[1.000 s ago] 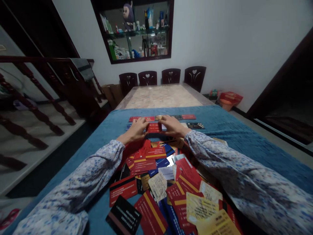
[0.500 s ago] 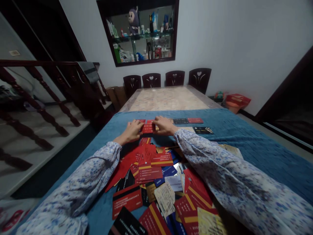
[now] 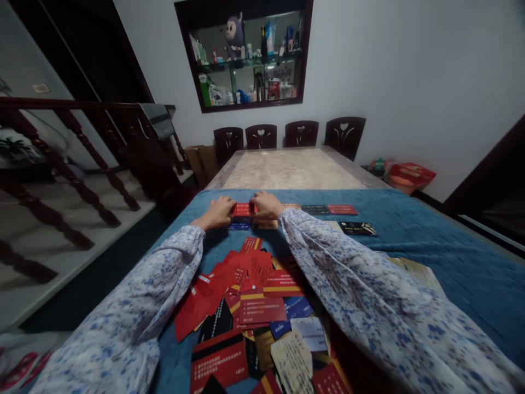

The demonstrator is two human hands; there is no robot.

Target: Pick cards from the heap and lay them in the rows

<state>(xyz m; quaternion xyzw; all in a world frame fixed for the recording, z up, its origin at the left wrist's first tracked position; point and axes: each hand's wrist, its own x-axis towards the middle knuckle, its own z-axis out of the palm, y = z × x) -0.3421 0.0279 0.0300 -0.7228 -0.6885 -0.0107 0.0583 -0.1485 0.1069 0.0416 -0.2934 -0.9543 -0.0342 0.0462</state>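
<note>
Both my arms in flowered sleeves reach far forward over a blue cloth. My left hand and my right hand pinch the two ends of a red card at the far row of cards. A blue card and a tan card lie just below it. A dark card and another red card continue the row to the right. A loose heap of red, blue, black and yellow cards lies close to me between my arms.
A black card lies apart at the right. Beyond the cloth is bare marble tabletop with several dark chairs at its far end. A wooden stair railing runs along the left. A wall cabinet holds bottles.
Both hands have carried the red card leftward along the far row. My head has turned, so the card heap sits lower in view.
</note>
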